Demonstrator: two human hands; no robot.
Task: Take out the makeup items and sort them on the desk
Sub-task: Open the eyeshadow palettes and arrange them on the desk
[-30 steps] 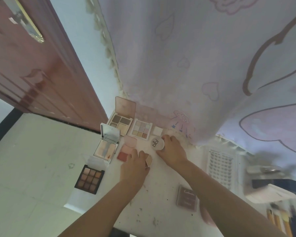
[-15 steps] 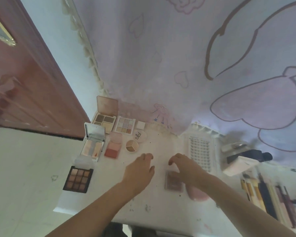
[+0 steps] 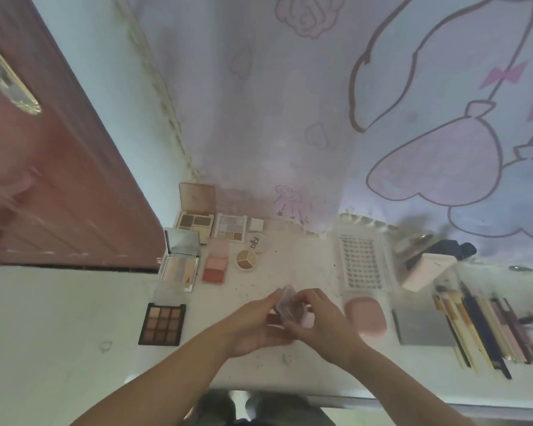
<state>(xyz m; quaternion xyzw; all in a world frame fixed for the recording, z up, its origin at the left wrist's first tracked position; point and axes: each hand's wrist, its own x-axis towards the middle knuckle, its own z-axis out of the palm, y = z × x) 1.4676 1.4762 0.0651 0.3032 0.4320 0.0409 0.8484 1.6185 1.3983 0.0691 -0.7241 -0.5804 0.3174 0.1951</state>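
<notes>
Step in hand: small clear-lidded palette (image 3: 286, 307), apparently being opened; pinched by left hand (image 3: 259, 324) and right hand (image 3: 323, 324) fingers. Next: placing beside open palettes (image 3: 216, 262) on worktop (image 3: 290, 262).

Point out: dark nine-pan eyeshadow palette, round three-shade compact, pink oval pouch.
Dark nine-pan eyeshadow palette (image 3: 162, 324), head view, centre pan.
Round three-shade compact (image 3: 246, 260), head view, middle of the pans.
Pink oval pouch (image 3: 365, 315), head view, top surface.

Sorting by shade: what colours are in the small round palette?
Three tan-to-brown wedges in the round palette, seen in the head view.
</notes>
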